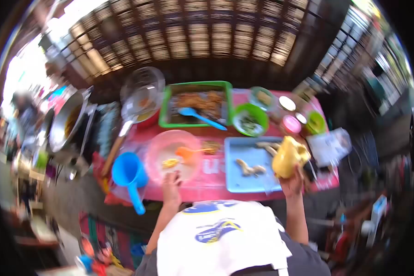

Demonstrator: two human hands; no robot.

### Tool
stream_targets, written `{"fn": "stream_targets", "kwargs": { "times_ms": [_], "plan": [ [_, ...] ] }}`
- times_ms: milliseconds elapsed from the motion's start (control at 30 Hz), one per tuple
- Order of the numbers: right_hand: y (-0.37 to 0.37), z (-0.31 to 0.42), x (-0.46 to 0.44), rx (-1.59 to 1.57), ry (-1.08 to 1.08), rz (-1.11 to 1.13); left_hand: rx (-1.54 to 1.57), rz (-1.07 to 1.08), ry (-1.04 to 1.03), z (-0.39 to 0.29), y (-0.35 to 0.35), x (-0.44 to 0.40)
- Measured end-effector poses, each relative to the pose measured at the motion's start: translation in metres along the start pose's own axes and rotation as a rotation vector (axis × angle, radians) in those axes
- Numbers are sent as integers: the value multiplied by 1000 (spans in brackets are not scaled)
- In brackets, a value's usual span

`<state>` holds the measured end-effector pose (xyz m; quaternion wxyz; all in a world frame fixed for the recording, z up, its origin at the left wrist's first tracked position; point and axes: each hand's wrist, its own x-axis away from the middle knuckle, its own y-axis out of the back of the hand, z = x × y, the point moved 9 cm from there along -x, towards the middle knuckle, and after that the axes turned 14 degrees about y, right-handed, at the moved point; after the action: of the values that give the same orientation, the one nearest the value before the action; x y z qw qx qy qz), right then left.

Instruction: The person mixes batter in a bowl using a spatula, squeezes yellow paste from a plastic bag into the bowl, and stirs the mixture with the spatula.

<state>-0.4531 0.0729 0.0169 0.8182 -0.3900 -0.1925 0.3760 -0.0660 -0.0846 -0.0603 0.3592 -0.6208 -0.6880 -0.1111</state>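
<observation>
My right hand (pixel 292 183) grips a yellow bag-like container (pixel 287 157) from below, above the right side of a light blue tray (pixel 233 181). Pale twisted pieces (pixel 250 168), perhaps dough, lie in that tray. My left hand (pixel 172 183), slightly blurred, has its fingers stretched out at the near rim of a pink bowl (pixel 154 154). Inside this bowl are a yellow piece (pixel 170 163), just beyond my fingertips, and an orange ladle (pixel 186 153). Nothing shows in my left hand.
A blue dipper (pixel 125 169) stands left of the pink bowl. Behind are a green-rimmed tray (pixel 195 85) of fried food with a blue spoon (pixel 202 118), and a green bowl (pixel 257 110). Jars (pixel 287 104) and a white bag (pixel 331 148) sit right. A wok (pixel 64 122) is far left.
</observation>
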Motion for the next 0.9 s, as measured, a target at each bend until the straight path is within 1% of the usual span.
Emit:
{"fn": "stream_targets", "kwargs": {
  "times_ms": [33, 100, 167, 267, 367, 433, 567, 600, 633, 667, 700, 733, 767, 800, 833, 867, 900],
  "plan": [
    [10, 16, 0, 11, 37, -69, -25, 3, -24, -4, -8, 6],
    [27, 49, -2, 1, 144, -112, -37, 43, -57, -1, -17, 4],
    [51, 84, -5, 120, 280, -208, -41, 64, -124, -2, -29, 10],
    [87, 117, -12, 227, 374, -308, -151, 40, -119, 1, -51, 22],
    [99, 132, -33, 270, 423, -360, -152, 29, -154, 1, -75, 37],
    [100, 139, -57, 347, 434, -397, -173, 24, -180, 1, -95, 51],
    [102, 165, -130, 552, 682, -440, -165, 23, -206, 7, -109, 66],
    [103, 170, -152, 609, 750, -448, -157, -3, -245, 5, -106, 70],
    [112, 175, -179, 690, 744, -458, -149, -31, -283, 4, -102, 74],
    [129, 184, -211, 805, 810, -443, -143, -61, -321, 2, -95, 78],
    [119, 199, -219, 968, 873, -483, -121, -101, -313, 4, -84, 81],
    [130, 213, -237, 1386, 970, -605, -97, -141, -306, 6, -69, 83],
    [150, 219, -262, 1532, 968, -655, -67, -183, -300, 9, -55, 86],
    [166, 224, -280, 1600, 857, -713, -8, -228, -290, 11, -42, 92],
    [196, 227, -305, 1614, 819, -726, 7, -256, -290, 16, -33, 97],
    [212, 228, -317, 1722, 652, -817, 32, -295, -303, 22, -23, 102],
    [214, 225, -332, 1756, 260, -769, 67, -352, -334, 23, -9, 109]
  ]
}}
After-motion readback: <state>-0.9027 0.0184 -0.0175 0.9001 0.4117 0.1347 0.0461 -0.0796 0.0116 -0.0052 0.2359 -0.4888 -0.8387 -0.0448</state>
